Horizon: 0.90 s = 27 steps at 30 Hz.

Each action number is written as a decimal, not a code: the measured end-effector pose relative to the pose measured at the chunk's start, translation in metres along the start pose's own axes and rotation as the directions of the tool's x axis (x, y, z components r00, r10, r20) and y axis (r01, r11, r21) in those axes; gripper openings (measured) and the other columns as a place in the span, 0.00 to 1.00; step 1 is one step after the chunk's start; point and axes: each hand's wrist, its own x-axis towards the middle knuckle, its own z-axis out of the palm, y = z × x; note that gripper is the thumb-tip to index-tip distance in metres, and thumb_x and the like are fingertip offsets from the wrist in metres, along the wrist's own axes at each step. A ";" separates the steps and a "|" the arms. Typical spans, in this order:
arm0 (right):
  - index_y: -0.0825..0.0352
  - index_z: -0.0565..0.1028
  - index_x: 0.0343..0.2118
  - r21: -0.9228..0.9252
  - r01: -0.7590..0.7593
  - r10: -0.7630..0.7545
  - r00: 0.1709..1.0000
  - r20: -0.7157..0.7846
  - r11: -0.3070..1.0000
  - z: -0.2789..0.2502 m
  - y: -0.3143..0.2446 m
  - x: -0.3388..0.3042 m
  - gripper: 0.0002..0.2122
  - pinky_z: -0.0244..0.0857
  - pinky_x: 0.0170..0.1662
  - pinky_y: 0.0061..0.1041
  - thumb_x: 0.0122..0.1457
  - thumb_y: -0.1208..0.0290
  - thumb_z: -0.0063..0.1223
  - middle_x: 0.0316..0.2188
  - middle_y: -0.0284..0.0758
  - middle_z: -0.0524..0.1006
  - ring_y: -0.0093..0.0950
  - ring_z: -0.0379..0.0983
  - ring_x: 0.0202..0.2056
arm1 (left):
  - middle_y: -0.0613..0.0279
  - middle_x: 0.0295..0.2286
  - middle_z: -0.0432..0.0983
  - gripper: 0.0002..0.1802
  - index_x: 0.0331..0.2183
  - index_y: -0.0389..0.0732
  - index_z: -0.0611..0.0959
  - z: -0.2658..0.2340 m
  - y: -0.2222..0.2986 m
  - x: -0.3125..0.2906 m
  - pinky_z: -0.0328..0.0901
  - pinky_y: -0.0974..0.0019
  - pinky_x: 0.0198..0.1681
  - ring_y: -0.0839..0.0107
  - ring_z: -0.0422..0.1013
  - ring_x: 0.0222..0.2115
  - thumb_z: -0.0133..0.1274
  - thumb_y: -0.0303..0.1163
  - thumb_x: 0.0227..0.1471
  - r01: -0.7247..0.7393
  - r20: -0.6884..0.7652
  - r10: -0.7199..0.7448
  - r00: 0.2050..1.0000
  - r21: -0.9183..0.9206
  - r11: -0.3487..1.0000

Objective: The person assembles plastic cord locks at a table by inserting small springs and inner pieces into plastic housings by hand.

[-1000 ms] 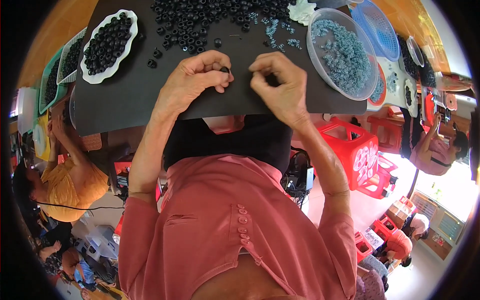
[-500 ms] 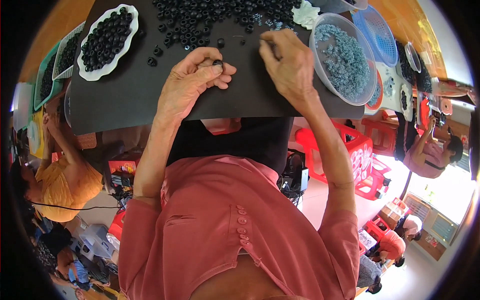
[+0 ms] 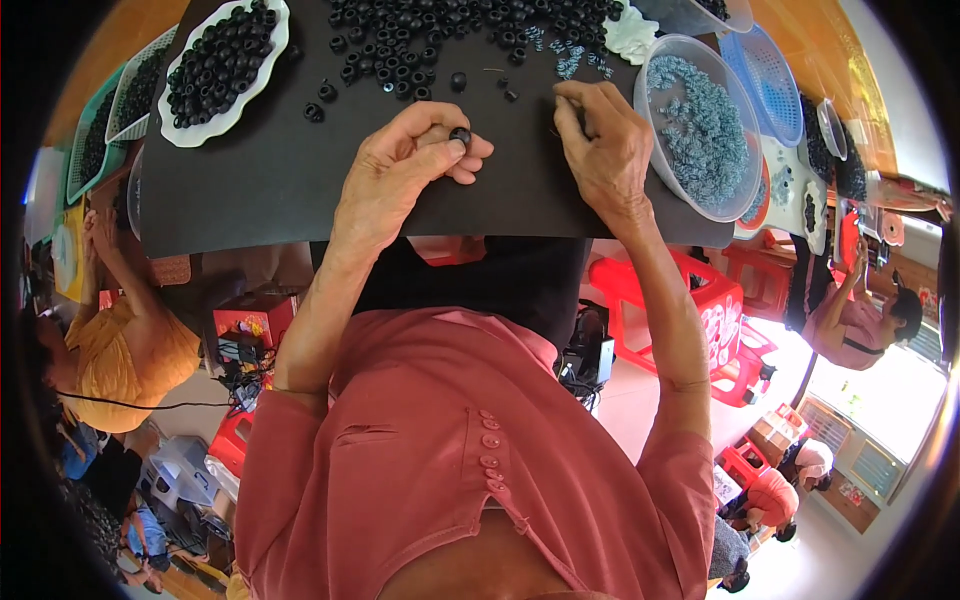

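At upper centre I see the left hand (image 3: 405, 170), its fingers pinching a round, glossy black bead (image 3: 460, 136) above the dark, smooth worktop (image 3: 520, 205). Right of it, the right hand (image 3: 610, 150) has curled fingers; I cannot tell whether they grip anything. A round, translucent plastic tub (image 3: 656, 152) of small blue-grey pieces (image 3: 705, 130) stands just beside it, upper right.
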 end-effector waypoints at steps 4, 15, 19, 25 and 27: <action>0.64 0.77 0.31 0.029 -0.025 0.023 0.997 0.074 0.999 -0.004 -0.007 -0.014 0.06 0.66 0.29 0.30 0.48 0.76 0.58 0.25 0.33 0.75 0.33 0.73 0.25 | 0.52 0.34 0.78 0.11 0.41 0.33 0.76 0.003 -0.002 -0.002 0.70 0.70 0.39 0.73 0.74 0.33 0.47 0.22 0.55 -0.069 -0.030 0.071 0.997 0.057 0.996; 0.64 0.76 0.34 0.122 0.140 -0.150 0.986 0.074 0.983 0.030 -0.020 0.005 0.08 0.67 0.35 0.31 0.49 0.74 0.55 0.33 0.33 0.74 0.33 0.73 0.33 | 0.55 0.35 0.77 0.11 0.42 0.32 0.75 0.012 -0.008 -0.004 0.68 0.71 0.42 0.75 0.72 0.35 0.48 0.19 0.54 -0.095 -0.042 0.105 0.994 0.188 0.978; 0.67 0.76 0.32 0.174 0.120 -0.132 0.990 0.058 0.977 0.001 -0.006 0.026 0.07 0.68 0.34 0.36 0.49 0.76 0.54 0.30 0.39 0.75 0.40 0.74 0.31 | 0.57 0.34 0.77 0.12 0.42 0.33 0.75 0.012 -0.009 -0.005 0.67 0.72 0.42 0.76 0.71 0.35 0.48 0.19 0.54 -0.124 -0.015 0.129 0.992 0.199 0.972; 0.66 0.78 0.30 -0.010 0.206 -0.203 0.969 0.140 0.978 -0.012 0.044 0.071 0.05 0.67 0.37 0.36 0.51 0.77 0.50 0.27 0.39 0.77 0.40 0.73 0.32 | 0.59 0.34 0.76 0.12 0.41 0.34 0.76 0.014 -0.007 -0.003 0.67 0.74 0.42 0.77 0.71 0.35 0.47 0.18 0.53 -0.100 -0.021 0.106 0.994 0.204 0.974; 0.65 0.78 0.30 -0.020 0.269 -0.259 0.944 0.206 0.963 -0.006 0.054 0.080 0.06 0.67 0.38 0.36 0.52 0.77 0.50 0.27 0.38 0.77 0.40 0.73 0.33 | 0.60 0.33 0.76 0.11 0.40 0.34 0.76 0.014 -0.007 -0.004 0.66 0.74 0.42 0.78 0.71 0.35 0.47 0.18 0.53 -0.094 -0.024 0.101 0.995 0.209 0.973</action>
